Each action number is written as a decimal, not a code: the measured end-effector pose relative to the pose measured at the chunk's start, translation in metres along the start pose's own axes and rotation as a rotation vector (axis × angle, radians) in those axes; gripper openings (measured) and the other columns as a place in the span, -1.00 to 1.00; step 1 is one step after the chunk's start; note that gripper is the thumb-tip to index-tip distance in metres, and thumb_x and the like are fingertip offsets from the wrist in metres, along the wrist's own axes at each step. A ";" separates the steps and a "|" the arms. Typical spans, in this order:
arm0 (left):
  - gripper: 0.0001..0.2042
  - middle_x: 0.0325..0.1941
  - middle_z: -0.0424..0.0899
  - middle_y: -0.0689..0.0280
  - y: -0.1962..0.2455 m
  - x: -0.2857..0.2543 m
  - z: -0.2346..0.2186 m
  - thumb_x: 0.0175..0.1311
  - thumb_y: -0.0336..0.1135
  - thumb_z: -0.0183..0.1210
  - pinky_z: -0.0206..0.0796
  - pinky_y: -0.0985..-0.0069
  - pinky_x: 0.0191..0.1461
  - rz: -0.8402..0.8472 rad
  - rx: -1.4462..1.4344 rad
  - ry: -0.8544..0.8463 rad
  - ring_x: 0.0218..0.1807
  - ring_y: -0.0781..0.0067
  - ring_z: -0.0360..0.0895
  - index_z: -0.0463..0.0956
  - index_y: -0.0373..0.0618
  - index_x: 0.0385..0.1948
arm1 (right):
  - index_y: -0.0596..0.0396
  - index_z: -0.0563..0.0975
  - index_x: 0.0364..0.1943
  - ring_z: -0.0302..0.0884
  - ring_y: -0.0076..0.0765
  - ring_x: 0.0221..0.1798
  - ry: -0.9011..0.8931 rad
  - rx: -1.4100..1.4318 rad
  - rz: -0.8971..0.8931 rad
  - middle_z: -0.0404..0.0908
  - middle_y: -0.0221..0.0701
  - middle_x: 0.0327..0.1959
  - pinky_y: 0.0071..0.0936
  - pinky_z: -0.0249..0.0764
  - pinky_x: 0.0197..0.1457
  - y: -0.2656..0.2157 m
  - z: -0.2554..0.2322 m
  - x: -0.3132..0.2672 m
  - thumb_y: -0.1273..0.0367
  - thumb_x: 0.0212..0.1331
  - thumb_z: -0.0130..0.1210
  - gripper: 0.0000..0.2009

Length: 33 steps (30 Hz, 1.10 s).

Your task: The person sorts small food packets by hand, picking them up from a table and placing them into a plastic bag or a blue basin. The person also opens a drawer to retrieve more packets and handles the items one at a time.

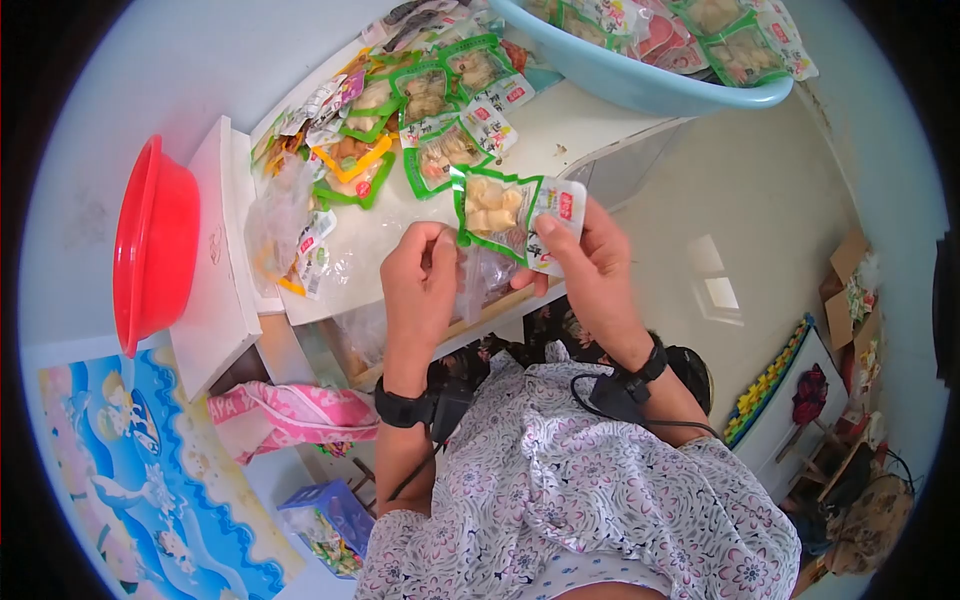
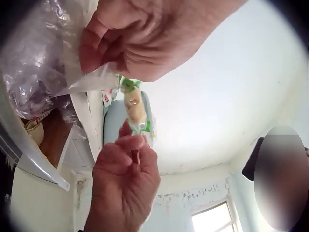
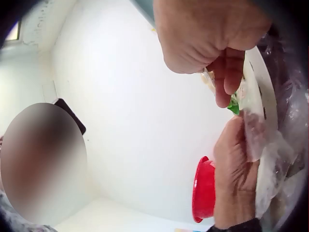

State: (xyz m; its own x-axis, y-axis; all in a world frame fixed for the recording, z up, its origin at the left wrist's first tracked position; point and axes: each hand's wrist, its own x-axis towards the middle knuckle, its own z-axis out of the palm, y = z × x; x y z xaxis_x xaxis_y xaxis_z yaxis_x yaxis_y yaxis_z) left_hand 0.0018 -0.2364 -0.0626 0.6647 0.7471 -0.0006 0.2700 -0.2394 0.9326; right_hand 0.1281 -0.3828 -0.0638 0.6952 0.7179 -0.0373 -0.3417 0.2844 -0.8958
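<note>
My right hand (image 1: 600, 275) grips the printed white end of a green-edged food packet (image 1: 495, 208), thumb on top. Pale, rounded pieces show through the packet's window. To its left, the curled fingers of my left hand (image 1: 418, 280) pinch a thin clear plastic bag (image 2: 89, 82), best seen in the left wrist view. The packet's far end lies close to the left hand's fingertips. More crumpled clear plastic (image 1: 485, 275) lies below the packet, in an open drawer at the table's front edge.
Several similar packets (image 1: 445, 155) lie heaped on the white table (image 1: 375, 235). A pale blue basin (image 1: 640, 85) holding more packets stands at the back right. To the left are a red basin (image 1: 160, 245) and a pink cloth (image 1: 290, 410). Boxes and bags sit at the far right.
</note>
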 end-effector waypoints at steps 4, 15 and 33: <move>-0.88 -0.39 0.60 0.39 0.014 -0.020 -0.014 0.55 -0.39 0.11 0.38 0.64 -0.37 0.018 -0.041 0.127 -0.46 0.67 0.52 0.55 -0.25 -0.16 | 0.25 0.50 0.04 0.69 -0.52 -0.42 -0.096 -0.169 0.066 0.64 -0.37 -0.21 -0.61 0.54 -0.51 0.004 -0.004 0.001 0.36 0.51 0.07 -0.78; -0.91 -0.27 0.61 0.31 0.020 0.002 -0.038 0.52 -0.47 0.13 0.36 0.62 -0.31 0.542 0.242 0.376 -0.36 0.63 0.52 0.57 -0.26 -0.09 | 0.23 0.52 0.17 0.57 -0.71 -0.39 -0.168 -0.056 -0.014 0.67 -0.46 -0.19 -0.64 0.52 -0.52 -0.013 0.030 0.015 0.33 0.51 0.11 -0.69; -0.95 -0.30 0.52 0.15 0.023 0.005 0.001 0.45 -0.47 0.13 0.39 0.33 -0.30 0.406 0.084 0.125 -0.37 0.20 0.53 0.53 -0.18 -0.17 | 0.21 0.56 0.06 0.29 -0.72 -0.48 -0.487 -0.267 0.263 0.56 -0.57 -0.35 -0.61 0.23 -0.49 0.024 0.033 0.045 0.42 0.43 0.13 -0.78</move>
State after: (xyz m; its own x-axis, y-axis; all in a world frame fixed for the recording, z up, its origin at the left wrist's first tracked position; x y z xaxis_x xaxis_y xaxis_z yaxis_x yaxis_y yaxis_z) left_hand 0.0117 -0.2383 -0.0416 0.6409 0.6499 0.4085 0.0630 -0.5749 0.8158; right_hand 0.1302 -0.3224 -0.0720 0.2191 0.9681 -0.1216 -0.2485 -0.0652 -0.9664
